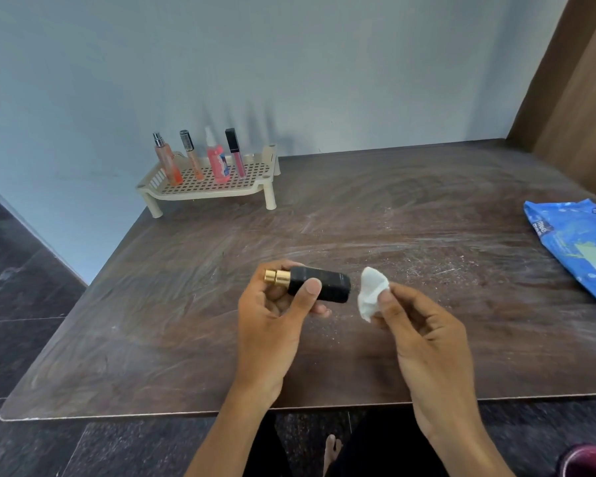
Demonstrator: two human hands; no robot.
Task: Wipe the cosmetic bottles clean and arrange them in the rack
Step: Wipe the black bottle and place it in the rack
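Observation:
My left hand point(272, 325) holds a black bottle with a gold cap point(327, 284) lying sideways above the table, cap pointing left. My right hand point(424, 339) pinches a crumpled white wipe point(370, 292) just to the right of the bottle's base, a small gap between them. At the back left a cream perforated rack point(255, 182) stands against the wall. Several bottles stand upright on it: a peach spray bottle point(167, 163), a slim beige tube point(191, 156), a pink spray bottle point(217, 163) and a pink gloss tube with a black cap point(236, 153).
The dark wooden table point(186, 304) is streaked with pale smears. A blue pack of wipes point(575, 246) lies at the right edge. A wooden panel point(575, 87) rises at the back right. Dark tiled floor lies to the left and below.

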